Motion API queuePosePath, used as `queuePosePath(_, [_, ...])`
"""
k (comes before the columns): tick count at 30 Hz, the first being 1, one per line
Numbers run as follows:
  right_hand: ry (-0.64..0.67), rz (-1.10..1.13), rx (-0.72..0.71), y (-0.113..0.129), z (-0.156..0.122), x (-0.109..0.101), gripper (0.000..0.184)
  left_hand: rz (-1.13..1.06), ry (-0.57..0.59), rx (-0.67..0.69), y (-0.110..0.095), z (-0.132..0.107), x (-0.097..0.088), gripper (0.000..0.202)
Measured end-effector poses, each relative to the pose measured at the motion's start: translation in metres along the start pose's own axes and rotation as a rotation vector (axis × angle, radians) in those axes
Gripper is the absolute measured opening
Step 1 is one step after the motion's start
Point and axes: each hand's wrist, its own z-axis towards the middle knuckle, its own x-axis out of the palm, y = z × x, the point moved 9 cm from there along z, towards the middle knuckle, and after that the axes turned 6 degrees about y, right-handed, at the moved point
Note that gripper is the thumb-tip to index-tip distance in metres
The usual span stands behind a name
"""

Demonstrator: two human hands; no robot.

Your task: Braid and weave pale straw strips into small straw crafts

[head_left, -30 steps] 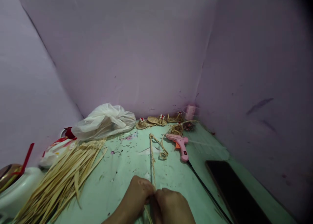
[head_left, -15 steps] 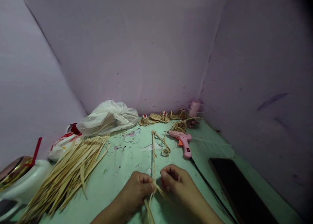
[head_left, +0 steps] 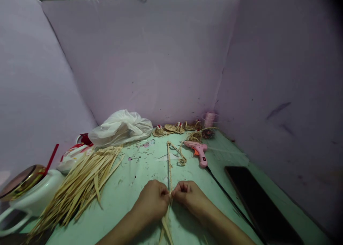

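A thin braid (head_left: 169, 163) of straw-coloured fibre runs straight up the table, its far end bent round into a loose curl. My left hand (head_left: 155, 198) pinches the near end of this braid from the left. From the right, my right hand (head_left: 189, 196) meets it there, thumb and fingers closed on the strands. Loose flat strands (head_left: 166, 229) hang below the pinch toward the table's near edge. The fingertips almost touch, so the exact crossing of the strands is hidden.
A pink glue gun (head_left: 197, 150) with a black cable lies right of the braid, and a dark flat phone-like slab (head_left: 262, 202) beyond it. Dry straw strips (head_left: 85, 180), a white mug (head_left: 40, 195) and a plastic bag (head_left: 122, 129) are at left. Small woven slippers (head_left: 174, 128) line the back.
My right hand has come in from the right to the braid and closed beside my left hand. The camera view has tilted up slightly.
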Motion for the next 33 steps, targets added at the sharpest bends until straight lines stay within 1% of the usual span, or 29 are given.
queuePosePath(2, [0.005, 0.023, -0.013, 0.0, 0.0, 0.002, 0.005, 0.245, -0.122, -0.016, -0.011, -0.013, -0.008, 0.024])
queuePosePath(3, [0.017, 0.042, -0.023, 0.0, 0.001, 0.004, 0.005, 0.326, -0.151, -0.013, -0.018, -0.019, -0.008, 0.025])
queuePosePath(4, [0.028, 0.061, -0.033, 0.001, 0.001, 0.006, 0.004, 0.379, -0.155, -0.007, -0.024, -0.024, -0.005, 0.026])
queuePosePath(6, [0.04, 0.096, -0.044, 0.002, 0.001, 0.007, 0.003, 0.427, -0.119, 0.001, -0.033, -0.032, 0.003, 0.026])
queuePosePath(8, [0.027, 0.114, -0.043, 0.003, 0.001, 0.006, 0.002, 0.433, -0.072, 0.005, -0.038, -0.036, 0.011, 0.028])
queuePosePath(10, [0.012, 0.123, -0.048, 0.003, 0.0, 0.004, 0.003, 0.432, -0.03, 0.007, -0.039, -0.037, 0.017, 0.032])
queuePosePath(14, [0.021, 0.128, -0.034, 0.003, -0.002, 0.005, 0.002, 0.45, -0.007, 0.056, -0.038, -0.034, 0.027, 0.033])
queuePosePath(17, [0.058, 0.125, -0.017, 0.001, -0.003, 0.009, 0.003, 0.444, 0.053, 0.092, -0.039, -0.032, 0.042, 0.035])
queuePosePath(19, [0.073, 0.113, -0.004, 0.0, -0.002, 0.01, 0.005, 0.403, 0.094, 0.097, -0.04, -0.033, 0.049, 0.028])
queuePosePath(20, [0.075, 0.112, 0.001, -0.001, -0.001, 0.009, 0.007, 0.365, 0.097, 0.1, -0.041, -0.034, 0.048, 0.021])
queuePosePath(21, [0.075, 0.118, 0.002, -0.002, -0.001, 0.008, 0.007, 0.313, 0.078, 0.107, -0.042, -0.034, 0.043, 0.02])
queuePosePath(22, [0.079, 0.135, -0.002, -0.002, 0.0, 0.008, 0.008, 0.25, 0.023, 0.115, -0.043, -0.035, 0.033, 0.024])
queuePosePath(23, [0.09, 0.154, -0.009, -0.001, 0.0, 0.008, 0.009, 0.177, -0.063, 0.119, -0.042, -0.034, 0.019, 0.028])
queuePosePath(25, [0.11, 0.154, -0.011, 0.0, -0.001, 0.008, 0.01, -0.021, -0.234, 0.076, -0.032, -0.032, -0.011, 0.026])
queuePosePath(26, [0.108, 0.136, -0.013, 0.0, -0.001, 0.008, 0.01, -0.154, -0.253, 0.013, -0.021, -0.027, -0.018, 0.023])
queuePosePath(27, [0.104, 0.114, -0.021, 0.002, -0.002, 0.008, 0.011, -0.307, -0.192, -0.074, -0.008, -0.02, -0.016, 0.022])
queuePosePath(28, [0.106, 0.097, -0.031, 0.004, -0.003, 0.008, 0.012, -0.461, -0.08, -0.156, 0.003, -0.013, -0.007, 0.022])
queuePosePath(29, [0.121, 0.095, -0.043, 0.006, -0.004, 0.01, 0.013, -0.607, 0.063, -0.218, 0.009, -0.008, 0.007, 0.023])
queuePosePath(30, [0.147, 0.101, -0.054, 0.008, -0.004, 0.013, 0.013, -0.735, 0.202, -0.255, 0.012, -0.004, 0.021, 0.023])
queuePosePath(31, [0.175, 0.111, -0.066, 0.01, -0.005, 0.016, 0.014, -0.839, 0.31, -0.269, 0.011, -0.002, 0.033, 0.022])
queuePosePath(32, [0.196, 0.113, -0.079, 0.012, -0.005, 0.017, 0.014, -0.917, 0.378, -0.27, 0.011, -0.001, 0.04, 0.02])
queuePosePath(33, [0.2, 0.102, -0.089, 0.013, -0.005, 0.017, 0.013, -0.968, 0.404, -0.271, 0.011, 0.0, 0.045, 0.018])
